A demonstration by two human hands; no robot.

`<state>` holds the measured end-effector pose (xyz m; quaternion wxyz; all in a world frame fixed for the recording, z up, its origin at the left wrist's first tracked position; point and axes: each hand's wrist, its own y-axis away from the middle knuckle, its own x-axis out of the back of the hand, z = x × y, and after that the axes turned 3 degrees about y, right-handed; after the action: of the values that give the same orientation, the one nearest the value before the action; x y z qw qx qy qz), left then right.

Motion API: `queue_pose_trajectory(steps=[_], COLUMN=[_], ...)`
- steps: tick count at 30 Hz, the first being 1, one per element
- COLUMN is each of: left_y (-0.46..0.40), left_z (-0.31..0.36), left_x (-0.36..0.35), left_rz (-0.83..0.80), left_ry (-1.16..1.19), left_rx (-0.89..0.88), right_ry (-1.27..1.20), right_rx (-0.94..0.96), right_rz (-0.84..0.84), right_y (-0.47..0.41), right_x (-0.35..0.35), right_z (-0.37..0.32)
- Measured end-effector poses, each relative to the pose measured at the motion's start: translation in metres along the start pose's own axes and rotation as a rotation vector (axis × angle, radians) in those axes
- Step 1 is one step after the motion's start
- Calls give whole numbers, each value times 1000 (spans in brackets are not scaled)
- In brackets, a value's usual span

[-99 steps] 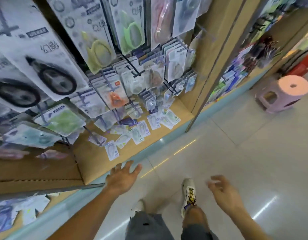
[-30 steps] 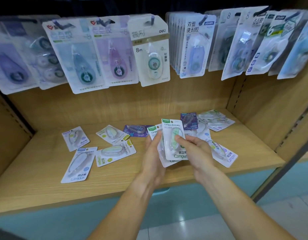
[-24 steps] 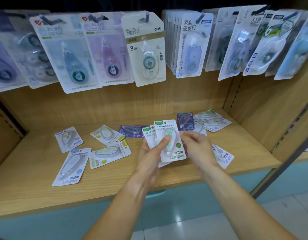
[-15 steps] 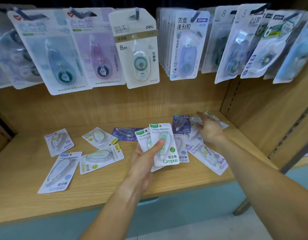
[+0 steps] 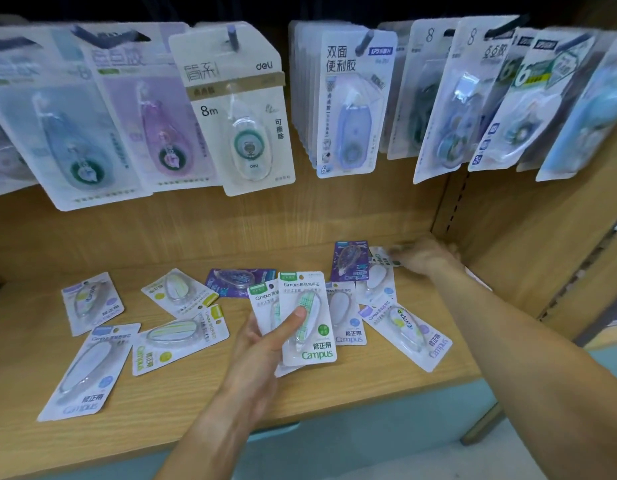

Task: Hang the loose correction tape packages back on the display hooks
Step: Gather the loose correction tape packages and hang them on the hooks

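Over on the left of the wooden shelf (image 5: 40, 441) lie several loose Campus correction tape packages (image 5: 87, 370), flat and face up, some overlapping, with two purple-carded packs (image 5: 239, 283) further back. Above them a row of bigger packages hangs from the display hooks (image 5: 232, 34), among them a cream Deli pack (image 5: 239, 109) marked 8m. Near the middle, the left hand (image 5: 262, 344) grips a small fan of green-label packages (image 5: 308, 318), the thumb pressed across the front card's blister and the fingers curled behind; at least two cards show in that grip, held just above the shelf. To the right, more loose packs (image 5: 405, 332) lie scattered. The right hand (image 5: 423, 259) is stretched to the back right corner, touching a pack there (image 5: 379, 258), but it is blurred, so I cannot tell whether its fingers have closed.
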<state>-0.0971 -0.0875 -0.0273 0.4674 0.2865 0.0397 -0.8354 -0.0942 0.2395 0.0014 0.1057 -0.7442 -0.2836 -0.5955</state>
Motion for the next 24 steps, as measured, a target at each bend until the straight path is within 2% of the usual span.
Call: queue_pose_trajectory(steps=[4, 8, 10, 12, 14, 16, 17, 22, 24], left_y=[0, 3, 4, 4, 3, 3, 3, 5, 9], left_z=[3, 4, 4, 4, 5, 7, 8, 15, 20], left_x=[0, -2, -2, -2, -2, -2, -1, 7, 14], left_rz=[5, 18, 14, 3, 2, 6, 13, 38, 32], left_ry=[0, 5, 13, 10, 20, 28, 31, 18, 10], left_rx=[-8, -3, 3, 4, 4, 7, 11, 33, 45], right_ry=[49, -73, -245, -531, -845, -1122, -1179, -1127, -1011], right_rx=[18, 22, 79, 114, 101, 111, 145, 503, 606], right_rz=[6, 47, 194, 410, 448, 245, 124, -450, -586], right_y=[-18, -16, -7, 5, 22, 48, 66, 142, 151], right_x=[-2, -6, -7, -5, -2, 0, 2, -2, -5], right_z=[-7, 1, 7, 8, 5, -1, -2, -4, -9])
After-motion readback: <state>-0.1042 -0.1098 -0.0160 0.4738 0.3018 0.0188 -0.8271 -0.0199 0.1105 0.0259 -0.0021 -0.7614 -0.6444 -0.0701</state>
